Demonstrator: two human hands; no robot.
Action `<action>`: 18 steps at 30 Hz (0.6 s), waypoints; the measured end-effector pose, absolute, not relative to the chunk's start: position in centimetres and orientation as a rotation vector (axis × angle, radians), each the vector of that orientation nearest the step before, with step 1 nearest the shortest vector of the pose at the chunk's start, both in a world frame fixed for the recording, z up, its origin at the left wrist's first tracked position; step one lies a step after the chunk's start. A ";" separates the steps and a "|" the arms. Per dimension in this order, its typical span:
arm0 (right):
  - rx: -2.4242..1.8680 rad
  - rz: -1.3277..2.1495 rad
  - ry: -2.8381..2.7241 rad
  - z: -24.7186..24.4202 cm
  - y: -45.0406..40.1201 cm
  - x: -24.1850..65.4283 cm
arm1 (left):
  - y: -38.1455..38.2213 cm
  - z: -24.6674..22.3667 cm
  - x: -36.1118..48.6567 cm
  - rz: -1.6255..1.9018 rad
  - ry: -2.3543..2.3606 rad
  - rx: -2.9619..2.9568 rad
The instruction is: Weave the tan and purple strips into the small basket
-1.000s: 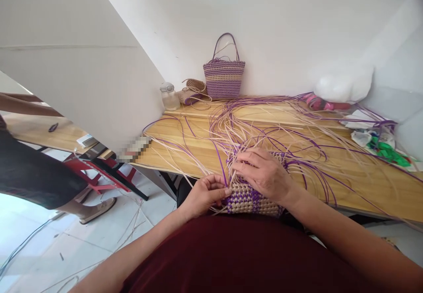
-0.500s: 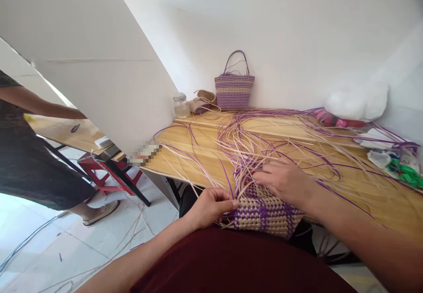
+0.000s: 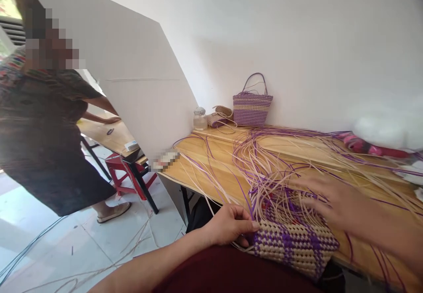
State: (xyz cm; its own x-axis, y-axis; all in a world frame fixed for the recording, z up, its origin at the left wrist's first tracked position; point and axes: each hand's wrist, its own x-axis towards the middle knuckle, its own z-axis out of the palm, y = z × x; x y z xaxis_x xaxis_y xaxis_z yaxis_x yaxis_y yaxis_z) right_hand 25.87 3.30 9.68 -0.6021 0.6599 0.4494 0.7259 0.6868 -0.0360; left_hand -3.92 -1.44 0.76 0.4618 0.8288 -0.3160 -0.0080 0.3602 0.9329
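A partly woven basket [image 3: 294, 242] in beige and purple strips lies tilted on my lap at the table's front edge. Many loose strips [image 3: 261, 161] fan out from its open side across the wood. My left hand [image 3: 233, 226] pinches the basket's left corner between thumb and fingers. Over the basket's right part, my right hand [image 3: 333, 200] is blurred, its fingers spread and apart; no strip shows clearly in its grasp.
On the wooden table [image 3: 194, 152] stand a finished purple-and-beige handbag [image 3: 253, 110], a glass jar [image 3: 199, 119] and small woven pieces [image 3: 218, 119]. A white plastic bag [image 3: 380, 130] lies at right. Beyond the partition [image 3: 132, 64], a person [image 3: 49, 121] stands by another table and a red stool [image 3: 115, 174].
My view has swung left and up, bringing more of the other person into sight. The right hand has lifted from the strips and spread its fingers; the left still grips the basket's corner.
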 end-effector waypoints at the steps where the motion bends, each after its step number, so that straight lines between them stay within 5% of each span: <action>1: -1.024 -0.154 -2.578 8.4 2.3 23.5 | -1.4 0.8 -3.8 0.660 0.935 1.056; 9: -0.815 0.044 -2.548 5.3 0.1 15.7 | -1.5 1.0 -4.4 0.651 0.919 1.033; 18: -1.173 0.242 -2.659 7.3 -0.5 15.9 | -1.2 0.3 -4.7 0.625 0.984 1.267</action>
